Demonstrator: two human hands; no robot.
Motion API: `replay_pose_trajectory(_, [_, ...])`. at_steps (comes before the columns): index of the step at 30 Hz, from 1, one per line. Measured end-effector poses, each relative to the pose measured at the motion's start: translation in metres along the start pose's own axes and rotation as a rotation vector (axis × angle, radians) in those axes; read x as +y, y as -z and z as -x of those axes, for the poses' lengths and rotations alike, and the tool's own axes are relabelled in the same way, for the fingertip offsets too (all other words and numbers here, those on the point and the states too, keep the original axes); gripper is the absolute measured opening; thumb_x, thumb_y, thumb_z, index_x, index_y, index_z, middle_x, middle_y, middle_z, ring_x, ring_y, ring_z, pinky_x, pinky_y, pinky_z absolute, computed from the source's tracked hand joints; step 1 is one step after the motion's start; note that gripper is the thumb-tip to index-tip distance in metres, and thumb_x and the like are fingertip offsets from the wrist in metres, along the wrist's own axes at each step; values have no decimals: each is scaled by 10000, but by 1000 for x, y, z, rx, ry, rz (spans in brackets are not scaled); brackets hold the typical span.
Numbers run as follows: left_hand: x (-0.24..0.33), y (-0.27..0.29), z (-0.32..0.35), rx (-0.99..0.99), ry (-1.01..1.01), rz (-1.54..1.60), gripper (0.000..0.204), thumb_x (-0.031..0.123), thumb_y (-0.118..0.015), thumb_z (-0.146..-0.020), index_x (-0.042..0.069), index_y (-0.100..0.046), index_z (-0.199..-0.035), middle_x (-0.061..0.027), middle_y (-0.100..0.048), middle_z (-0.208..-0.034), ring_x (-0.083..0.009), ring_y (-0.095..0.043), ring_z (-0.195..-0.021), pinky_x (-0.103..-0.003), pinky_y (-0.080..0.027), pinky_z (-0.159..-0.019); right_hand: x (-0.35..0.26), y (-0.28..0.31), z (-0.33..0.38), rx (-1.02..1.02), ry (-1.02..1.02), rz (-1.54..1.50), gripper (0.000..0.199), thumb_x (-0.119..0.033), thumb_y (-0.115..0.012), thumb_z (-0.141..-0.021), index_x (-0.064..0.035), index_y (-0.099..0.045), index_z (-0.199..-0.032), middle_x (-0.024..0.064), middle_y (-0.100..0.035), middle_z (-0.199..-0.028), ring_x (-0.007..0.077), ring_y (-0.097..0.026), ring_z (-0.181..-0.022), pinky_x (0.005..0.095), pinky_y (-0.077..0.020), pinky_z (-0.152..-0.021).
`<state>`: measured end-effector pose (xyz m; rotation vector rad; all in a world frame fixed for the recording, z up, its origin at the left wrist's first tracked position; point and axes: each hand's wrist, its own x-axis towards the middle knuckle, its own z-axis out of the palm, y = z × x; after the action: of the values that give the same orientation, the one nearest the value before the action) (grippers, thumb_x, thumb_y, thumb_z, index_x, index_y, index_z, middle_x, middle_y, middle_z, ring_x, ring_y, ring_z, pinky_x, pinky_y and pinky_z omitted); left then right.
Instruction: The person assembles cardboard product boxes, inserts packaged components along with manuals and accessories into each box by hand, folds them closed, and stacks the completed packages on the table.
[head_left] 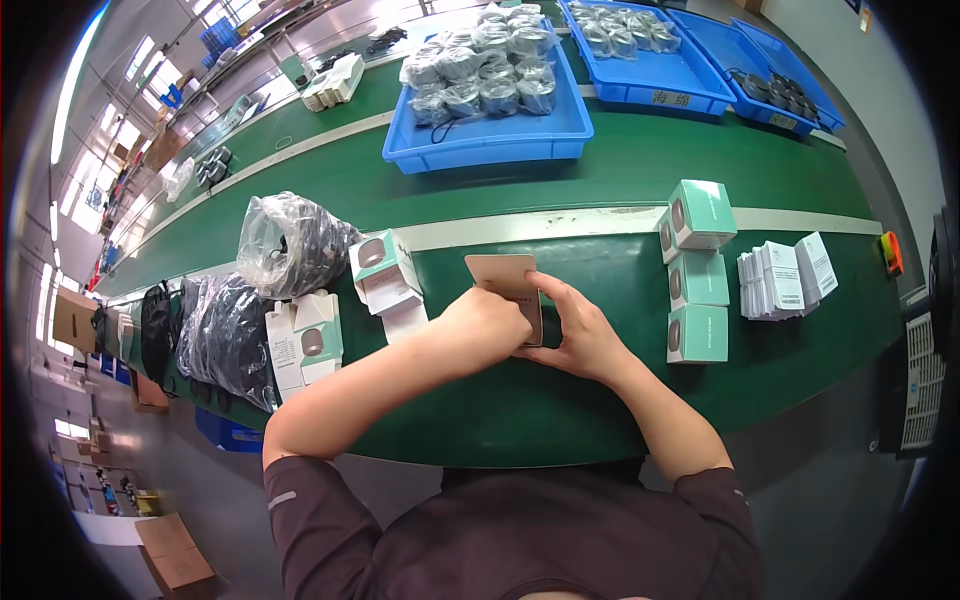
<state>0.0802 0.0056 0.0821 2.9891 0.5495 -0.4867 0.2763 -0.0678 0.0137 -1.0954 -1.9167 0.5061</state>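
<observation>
A small carton [527, 316] with its brown-grey inner side showing stands in front of me, its top flap [500, 268] raised. My right hand [583, 335] grips the carton from the right, index finger at the far edge and thumb at the near side. Over the carton's opening is my left hand [487, 322], curled with the knuckles up. Its fingertips are down inside, so whatever they hold is hidden. Left of my hands are a green-and-white box [382, 262] and an opened carton [312, 338] with flaps spread.
Green-and-white boxes [698, 278] are stacked at the right, beside folded leaflets [772, 282]. Bagged dark items [230, 335] lie at the left. Across the green table [640, 160], a blue tray [490, 152] holds several wrapped round items; more blue trays [650, 90] stand behind, right.
</observation>
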Motion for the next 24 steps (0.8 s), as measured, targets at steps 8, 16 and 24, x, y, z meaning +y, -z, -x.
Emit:
replay_pose_trajectory(8, [-20, 30, 16, 247, 54, 173, 142, 89, -668, -878, 95, -755, -990, -117, -731, -831, -330, -719, -836, -447, -556, -811, 5, 1, -4, 23, -26, -5, 1024, -224, -956, -751, -131, -352, -1573, 147, -553, -1530, 400, -594, -1322, 492, -529, -1080])
replay_pose_trajectory(16, [1, 83, 83, 1011, 229, 132, 249, 13, -736, -870, 47, -744, -1117, -96, -752, -870, -281, -724, -788, -404, -514, -732, 12, -1, 1, -21, -115, -35, 1107, -311, -977, -746, -103, -319, -1612, 146, -510, -1561, 387, -573, -1371, 475, -510, -1126])
replay_pose_trajectory(24, [18, 10, 31, 478, 63, -176, 66, 125, -696, -854, 88, -649, -825, -49, -734, -812, -198, -735, -825, -371, -530, -883, 12, -6, 1, 38, -25, -30, 1100, -255, -975, -732, -115, -316, -1603, 224, -585, -1435, 429, -617, -1278, 498, -544, -1045])
